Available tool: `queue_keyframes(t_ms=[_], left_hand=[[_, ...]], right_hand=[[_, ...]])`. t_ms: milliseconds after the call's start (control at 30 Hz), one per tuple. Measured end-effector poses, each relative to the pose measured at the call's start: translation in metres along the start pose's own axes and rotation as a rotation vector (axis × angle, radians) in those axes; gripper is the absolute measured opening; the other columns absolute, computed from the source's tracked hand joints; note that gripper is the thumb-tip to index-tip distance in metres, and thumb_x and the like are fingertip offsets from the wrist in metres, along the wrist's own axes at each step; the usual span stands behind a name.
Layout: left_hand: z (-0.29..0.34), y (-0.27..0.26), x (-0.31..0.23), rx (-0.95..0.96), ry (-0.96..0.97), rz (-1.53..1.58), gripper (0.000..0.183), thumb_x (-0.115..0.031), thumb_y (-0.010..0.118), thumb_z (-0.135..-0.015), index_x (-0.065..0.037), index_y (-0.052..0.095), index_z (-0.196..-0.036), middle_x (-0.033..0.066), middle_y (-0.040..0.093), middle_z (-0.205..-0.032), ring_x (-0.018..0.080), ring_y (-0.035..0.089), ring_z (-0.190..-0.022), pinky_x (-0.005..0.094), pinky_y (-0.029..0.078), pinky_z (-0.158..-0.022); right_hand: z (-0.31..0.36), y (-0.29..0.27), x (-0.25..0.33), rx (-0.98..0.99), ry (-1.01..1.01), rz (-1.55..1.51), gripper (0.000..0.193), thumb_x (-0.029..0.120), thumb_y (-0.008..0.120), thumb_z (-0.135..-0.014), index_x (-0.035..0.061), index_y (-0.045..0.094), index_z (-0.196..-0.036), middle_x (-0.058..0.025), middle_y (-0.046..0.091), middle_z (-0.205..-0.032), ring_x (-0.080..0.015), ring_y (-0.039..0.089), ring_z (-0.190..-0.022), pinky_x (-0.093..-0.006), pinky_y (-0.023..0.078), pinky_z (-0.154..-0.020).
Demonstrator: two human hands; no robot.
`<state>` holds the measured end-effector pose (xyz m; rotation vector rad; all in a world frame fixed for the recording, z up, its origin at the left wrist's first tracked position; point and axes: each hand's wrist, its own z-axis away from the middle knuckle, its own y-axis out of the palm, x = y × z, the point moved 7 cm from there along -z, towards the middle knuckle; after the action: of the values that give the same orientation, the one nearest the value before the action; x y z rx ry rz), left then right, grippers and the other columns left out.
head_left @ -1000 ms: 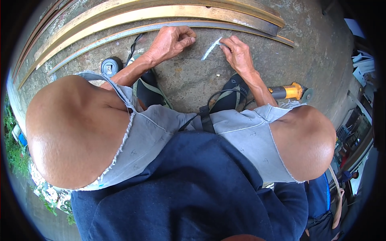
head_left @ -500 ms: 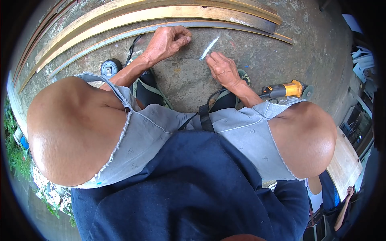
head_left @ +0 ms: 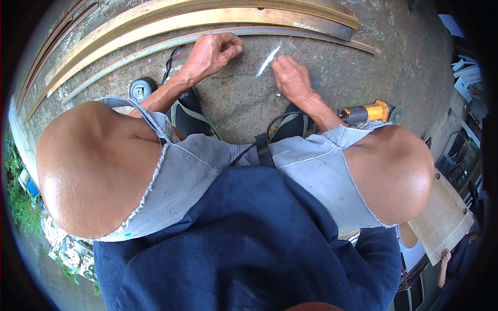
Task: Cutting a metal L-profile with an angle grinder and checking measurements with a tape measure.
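My left hand [head_left: 215,54] is closed, its fingers curled and its thumb bent toward them. It is at the near edge of a thin metal bar [head_left: 140,54]; what it holds, if anything, is hidden. My right hand [head_left: 292,79] is closed too and slightly blurred, low over the concrete floor [head_left: 236,96]. Just left of its fingertips lies a slanting white streak [head_left: 268,61]. Whatever those fingers may grip does not show. Below the hand, a small pale bit [head_left: 278,95] rests on the floor.
Long wooden or metal bars [head_left: 223,18] lie beyond my hands. A tape measure [head_left: 141,89] sits by my left forearm. To the right lies a yellow and black angle grinder [head_left: 369,112]. At lower right, another person's hand [head_left: 445,255] touches a wooden board [head_left: 441,220].
My right hand has moved a little right, away from the white streak, uncovering the small pale bit. My left hand stays nearly still. The board at lower right and the other person's hand have shifted.
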<state>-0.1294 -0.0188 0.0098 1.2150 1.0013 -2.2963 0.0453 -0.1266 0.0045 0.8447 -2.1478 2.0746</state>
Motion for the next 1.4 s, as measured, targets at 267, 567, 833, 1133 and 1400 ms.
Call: queue_keyframes(t_ms=[267,567,833,1133,1400], left_hand=[[0.002,-0.003,-0.002,-0.001,0.003,-0.044,0.026,-0.021,0.069,-0.094,0.001,0.074,-0.107,0.0179,0.075,-0.086,0.0243,0.075,-0.080,0.0359,0.058,-0.075],[0.004,-0.005,-0.009,-0.002,0.023,-0.034,0.025,-0.019,0.069,-0.093,0.001,0.073,-0.107,0.0186,0.075,-0.085,0.0243,0.075,-0.079,0.0363,0.058,-0.074],[-0.002,0.003,-0.005,0.018,0.050,-0.017,0.023,-0.017,0.070,-0.093,0.002,0.073,-0.105,0.0174,0.074,-0.083,0.0237,0.073,-0.077,0.0350,0.057,-0.073],[-0.002,0.013,-0.011,0.191,-0.057,0.322,0.036,-0.016,0.075,-0.093,0.001,0.068,-0.124,0.0034,0.072,-0.090,0.0091,0.064,-0.077,0.0264,0.053,-0.069],[0.005,-0.006,-0.052,0.195,0.107,0.718,0.037,-0.005,0.080,-0.086,-0.002,0.071,-0.122,0.0040,0.072,-0.099,0.0078,0.065,-0.087,0.0250,0.055,-0.080]], right_hand=[[-0.003,-0.011,0.002,0.000,0.016,0.031,0.007,0.005,0.062,-0.078,0.0049,0.058,-0.083,-0.0093,0.055,-0.087,-0.0280,0.062,-0.087,-0.0417,0.057,-0.066],[0.000,0.001,0.023,0.067,-0.079,-0.048,0.011,0.003,0.063,-0.076,0.0038,0.060,-0.087,-0.0097,0.056,-0.088,-0.0303,0.062,-0.085,-0.0433,0.056,-0.066],[0.004,0.000,0.020,0.080,-0.054,-0.009,0.008,0.004,0.062,-0.076,0.0047,0.057,-0.082,-0.0099,0.055,-0.087,-0.0288,0.062,-0.086,-0.0428,0.056,-0.066],[-0.028,-0.025,-0.035,0.118,0.714,-1.639,0.022,0.016,0.071,-0.097,-0.0019,0.069,-0.110,-0.0139,0.073,-0.092,-0.0136,0.068,-0.070,-0.0251,0.054,-0.056],[-0.047,-0.049,-0.015,0.168,0.547,-1.818,0.023,0.013,0.070,-0.097,-0.0021,0.069,-0.114,-0.0140,0.073,-0.096,-0.0162,0.069,-0.076,-0.0268,0.056,-0.062]])
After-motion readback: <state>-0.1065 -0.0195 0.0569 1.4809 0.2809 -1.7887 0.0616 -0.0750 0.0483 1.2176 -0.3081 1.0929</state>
